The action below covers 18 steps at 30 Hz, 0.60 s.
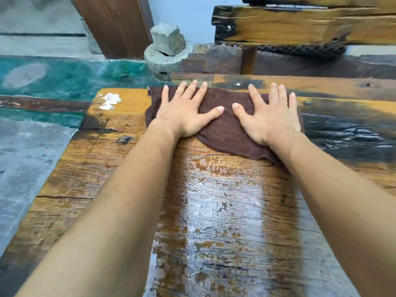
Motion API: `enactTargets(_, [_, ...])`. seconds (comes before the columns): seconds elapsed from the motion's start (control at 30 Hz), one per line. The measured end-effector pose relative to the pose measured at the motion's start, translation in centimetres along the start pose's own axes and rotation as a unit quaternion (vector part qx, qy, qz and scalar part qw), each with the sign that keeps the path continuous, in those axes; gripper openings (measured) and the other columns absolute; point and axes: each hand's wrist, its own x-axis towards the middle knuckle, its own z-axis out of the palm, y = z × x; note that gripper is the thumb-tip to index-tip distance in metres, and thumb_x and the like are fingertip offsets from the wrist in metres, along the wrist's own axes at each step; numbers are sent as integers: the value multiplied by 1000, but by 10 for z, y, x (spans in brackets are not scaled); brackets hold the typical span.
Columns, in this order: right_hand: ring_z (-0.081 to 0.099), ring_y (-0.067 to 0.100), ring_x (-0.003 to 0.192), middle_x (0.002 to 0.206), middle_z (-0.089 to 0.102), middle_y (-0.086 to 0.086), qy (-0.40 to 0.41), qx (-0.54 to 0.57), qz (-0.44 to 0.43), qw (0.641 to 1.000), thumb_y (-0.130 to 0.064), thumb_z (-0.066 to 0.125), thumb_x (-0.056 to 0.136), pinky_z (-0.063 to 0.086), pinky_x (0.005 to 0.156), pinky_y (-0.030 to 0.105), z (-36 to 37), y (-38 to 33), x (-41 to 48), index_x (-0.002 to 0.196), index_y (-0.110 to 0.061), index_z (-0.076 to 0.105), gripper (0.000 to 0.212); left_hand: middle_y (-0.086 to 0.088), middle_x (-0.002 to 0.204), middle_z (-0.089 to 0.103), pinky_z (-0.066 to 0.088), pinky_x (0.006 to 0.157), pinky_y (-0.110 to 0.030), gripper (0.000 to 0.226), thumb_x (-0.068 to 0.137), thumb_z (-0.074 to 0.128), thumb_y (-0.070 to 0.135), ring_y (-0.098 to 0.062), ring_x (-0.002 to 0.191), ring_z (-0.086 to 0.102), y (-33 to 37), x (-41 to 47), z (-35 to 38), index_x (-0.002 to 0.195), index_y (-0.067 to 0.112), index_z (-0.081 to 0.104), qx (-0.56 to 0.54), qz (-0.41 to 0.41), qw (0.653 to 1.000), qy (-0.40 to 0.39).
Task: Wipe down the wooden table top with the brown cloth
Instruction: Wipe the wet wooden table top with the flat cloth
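Observation:
The brown cloth (227,133) lies spread flat near the far edge of the wooden table top (102,168). My left hand (184,112) presses down on the cloth's left half, fingers spread and flat. My right hand (270,114) presses on its right half the same way. Neither hand grips the cloth; both palms rest on top of it. A wet, shiny streak (225,211) runs along the wood from the cloth back toward me, between my forearms.
A stone mortar-like base with a stone block (167,46) stands past the table's far edge. A dark wooden bench (300,26) rises at the back right. Teal and grey floor (42,82) lies to the left, below the table's left edge. A white patch (110,100) marks the far left corner.

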Motion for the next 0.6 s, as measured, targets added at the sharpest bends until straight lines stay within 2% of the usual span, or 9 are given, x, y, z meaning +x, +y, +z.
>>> enactTargets(0.3, [-12,33,161,174,-9,20,14,0,-4,1000,-82,9,95,-9,129,52,7,-2,-30,166,-41,2,83,9,175,-12,-11,126,-59,97,85,16,94,-16,160,-14,-3,-37,7,165,43,-2,-7,14,1000,-13])
enactTargets(0.6, [-13,31,161,174,-11,19,5,11,-19,1000,-81,10,96,-8,129,51,21,-22,-131,166,-41,-1,82,11,173,-19,-14,125,-59,94,85,14,94,-18,159,-21,-12,-141,16,163,46,-8,-12,0,999,-37])
